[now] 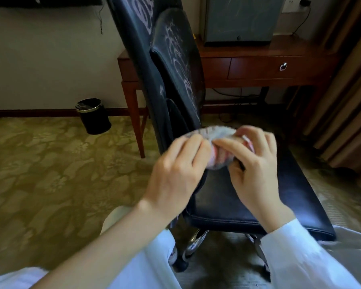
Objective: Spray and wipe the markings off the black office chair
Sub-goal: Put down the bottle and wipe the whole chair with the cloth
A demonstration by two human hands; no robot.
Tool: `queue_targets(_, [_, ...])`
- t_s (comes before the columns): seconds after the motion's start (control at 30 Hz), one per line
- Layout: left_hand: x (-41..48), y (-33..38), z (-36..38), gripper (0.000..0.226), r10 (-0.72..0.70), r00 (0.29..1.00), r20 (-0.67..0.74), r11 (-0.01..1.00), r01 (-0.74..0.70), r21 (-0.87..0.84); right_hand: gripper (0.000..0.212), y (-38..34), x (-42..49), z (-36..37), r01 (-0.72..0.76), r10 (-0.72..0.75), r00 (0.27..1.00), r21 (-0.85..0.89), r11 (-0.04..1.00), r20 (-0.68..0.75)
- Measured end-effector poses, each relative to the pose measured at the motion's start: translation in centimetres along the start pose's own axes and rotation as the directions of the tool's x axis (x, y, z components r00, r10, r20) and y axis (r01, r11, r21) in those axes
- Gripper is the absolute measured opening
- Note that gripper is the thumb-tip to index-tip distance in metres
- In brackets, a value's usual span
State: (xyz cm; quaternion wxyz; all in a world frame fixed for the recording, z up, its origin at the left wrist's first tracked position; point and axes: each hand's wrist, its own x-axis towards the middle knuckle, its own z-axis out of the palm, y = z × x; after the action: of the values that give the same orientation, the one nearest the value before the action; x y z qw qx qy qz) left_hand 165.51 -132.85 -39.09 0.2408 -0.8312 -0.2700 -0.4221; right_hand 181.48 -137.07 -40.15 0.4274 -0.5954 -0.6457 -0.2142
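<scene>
The black office chair [290, 190] stands in front of me, its seat facing right. Pale chalk-like markings [179, 65] cover the backrest and headrest. Above the seat's near left part both hands hold a bunched grey cloth [213, 132] with pinkish patches. My left hand [175, 174] grips the cloth's left side. On the right side my right hand [252, 172] pinches it with curled fingers. Both hands are motion-blurred. No spray bottle is in view.
A wooden desk [258, 65] with a drawer stands behind the chair, a small fridge-like box [238, 19] on it. A black waste bin [94, 115] sits on the patterned carpet at the left. Curtains [342, 101] hang on the right. The chair's chrome base [196, 243] is near my knees.
</scene>
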Motion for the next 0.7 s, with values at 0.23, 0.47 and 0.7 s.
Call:
queue_targets(0.23, [-11.3,1.9,6.8,0.024,0.019,0.959,0.281,0.994,0.013,-0.111,0.041,2.1,-10.2,4.7,-0.067,0.085,0.931,-0.062,0.996,0.356])
queue_targets(0.47, [-11.4,2.2,7.4,0.022,-0.008,0.97,0.243,0.979,0.057,-0.194,0.033,1.6,-11.5,5.2,-0.187,0.183,0.938,-0.014,0.982,0.293])
queue_targets(0.7, [1.3,-0.7,-1.0,0.035,-0.041,0.996,-0.079,0.985,0.027,-0.172,0.039,-1.9,0.4,-1.2,-0.037,0.051,0.991,0.118,0.992,-0.123])
